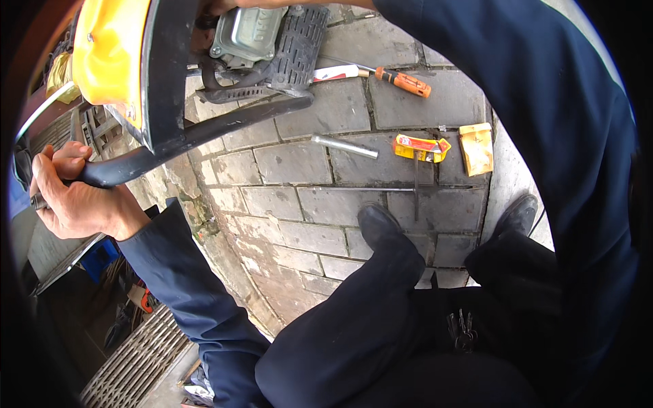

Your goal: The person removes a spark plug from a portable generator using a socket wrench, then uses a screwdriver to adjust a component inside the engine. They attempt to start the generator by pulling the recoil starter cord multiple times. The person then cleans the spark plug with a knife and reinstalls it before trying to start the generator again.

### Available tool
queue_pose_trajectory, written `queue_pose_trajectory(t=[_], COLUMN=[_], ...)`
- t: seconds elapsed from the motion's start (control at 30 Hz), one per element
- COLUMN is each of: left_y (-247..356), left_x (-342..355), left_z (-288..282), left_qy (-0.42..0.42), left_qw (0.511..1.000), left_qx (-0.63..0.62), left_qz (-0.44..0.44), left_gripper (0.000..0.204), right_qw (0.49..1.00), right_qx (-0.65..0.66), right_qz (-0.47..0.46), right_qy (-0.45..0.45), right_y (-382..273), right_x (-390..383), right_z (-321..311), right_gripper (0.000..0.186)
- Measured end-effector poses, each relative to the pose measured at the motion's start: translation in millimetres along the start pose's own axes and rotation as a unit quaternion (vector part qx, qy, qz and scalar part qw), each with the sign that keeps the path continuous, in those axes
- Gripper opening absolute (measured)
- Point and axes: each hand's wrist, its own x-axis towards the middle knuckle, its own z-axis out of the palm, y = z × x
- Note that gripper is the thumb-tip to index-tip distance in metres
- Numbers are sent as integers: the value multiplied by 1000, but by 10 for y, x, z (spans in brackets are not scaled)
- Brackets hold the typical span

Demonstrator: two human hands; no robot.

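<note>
My left hand [71, 194] is closed round a curved black tubular handle [238, 119] on a yellow-and-black machine [109, 58], at the left of the view. The machine carries a silver metal housing [248, 34] and a black slotted plate [292, 47] at the top. My right hand [228, 5] reaches to the top edge beside the housing, its fingers mostly hidden there and by the frame edge. My right arm arches across the upper right in a dark sleeve.
On grey paving lie an orange-handled screwdriver [401, 81], a metal tube [343, 146], a T-handled tool [415, 194], a yellow-red packet [418, 146] and a paper packet [476, 149]. My shoes [377, 221] are below these. Metal grating [129, 364] and clutter line the left.
</note>
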Motion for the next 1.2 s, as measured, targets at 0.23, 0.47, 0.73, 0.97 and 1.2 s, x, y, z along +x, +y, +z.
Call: queue_pose_trajectory(t=[0.23, 0.47, 0.73, 0.97, 1.2], left_y=[-14, -35, -15, 52, 136], left_x=[18, 34, 3, -30, -72], left_z=[-60, -104, -92, 47, 151], left_qy=[-17, -22, -18, -5, 20], left_qw=[1000, 1000, 1000, 1000, 1000], left_qx=[9, -2, 0, 9, -1], left_qz=[-4, -2, 3, 13, -18], left_gripper=[15, 22, 23, 19, 15], right_qw=[991, 983, 987, 996, 998], right_qx=[-49, -100, -75, -15, -26], right_qz=[-120, -142, -139, -26, -9], right_qy=[43, 51, 14, 88, 63], right_y=[196, 189, 95, -29, 46], right_x=[101, 107, 105, 78, 241], right_z=[106, 92, 63, 239, 202], right_gripper=[20, 20, 21, 21, 20])
